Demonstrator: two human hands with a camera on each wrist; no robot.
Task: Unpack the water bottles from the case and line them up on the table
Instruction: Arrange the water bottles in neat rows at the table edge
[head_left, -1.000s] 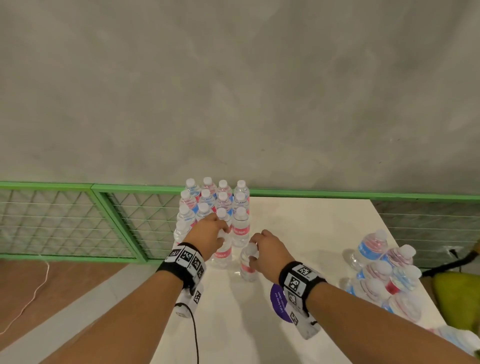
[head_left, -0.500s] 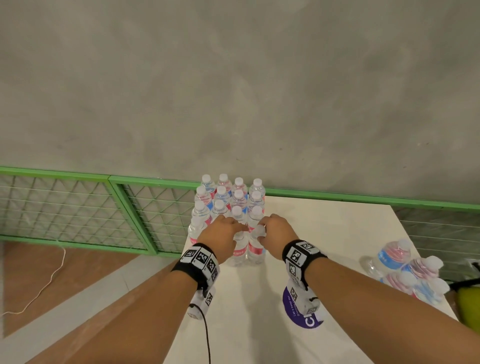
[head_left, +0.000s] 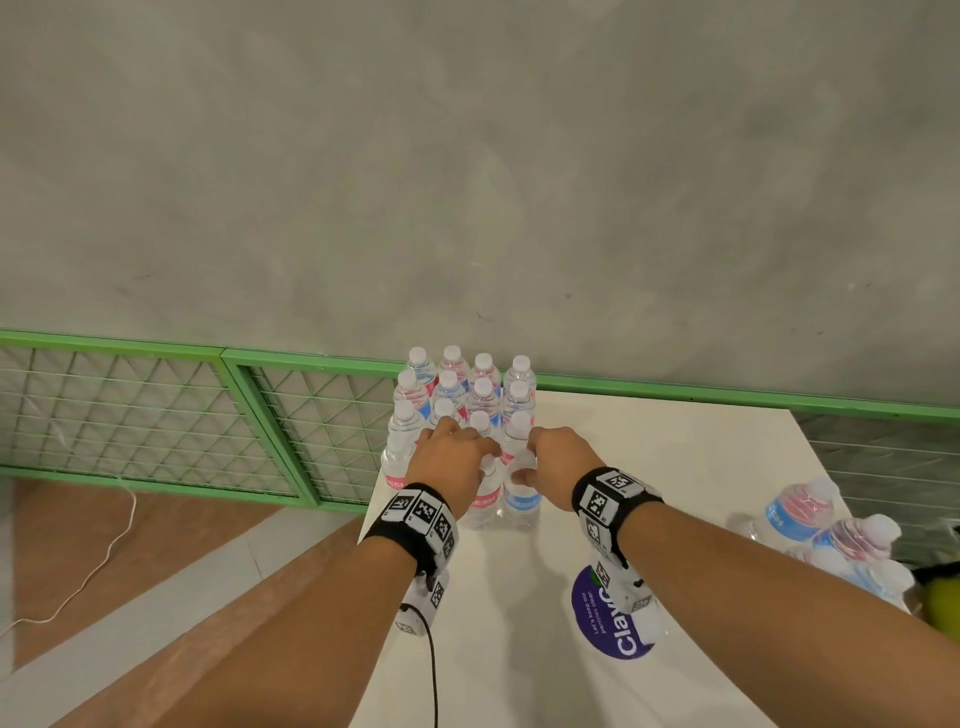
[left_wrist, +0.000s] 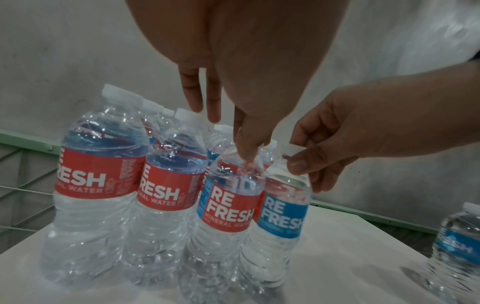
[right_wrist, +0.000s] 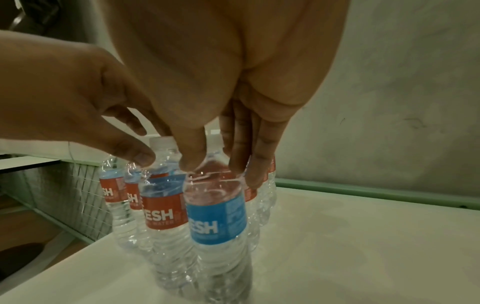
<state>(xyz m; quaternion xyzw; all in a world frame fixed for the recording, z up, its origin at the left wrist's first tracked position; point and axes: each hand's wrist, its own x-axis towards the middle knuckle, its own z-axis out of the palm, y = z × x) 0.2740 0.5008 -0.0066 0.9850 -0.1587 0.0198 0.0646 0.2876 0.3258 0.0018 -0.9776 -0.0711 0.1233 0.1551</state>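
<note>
Surface: white table, smooth.
Left hand: pinches red-label clear plastic bottle.
Right hand: pinches blue-label clear plastic bottle.
Handling: you'd grip necks (full, thin-walled, probably heavy, crushable).

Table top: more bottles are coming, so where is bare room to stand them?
Bare patches: the far right of the table, between the lined-up block and the loose bottles, and the near strip by the purple sticker. The back left corner is crowded, with both hands there.

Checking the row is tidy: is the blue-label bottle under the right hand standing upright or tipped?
Upright: the blue-label bottle stands base-down on the table, the right hand pinching its neck.
</note>
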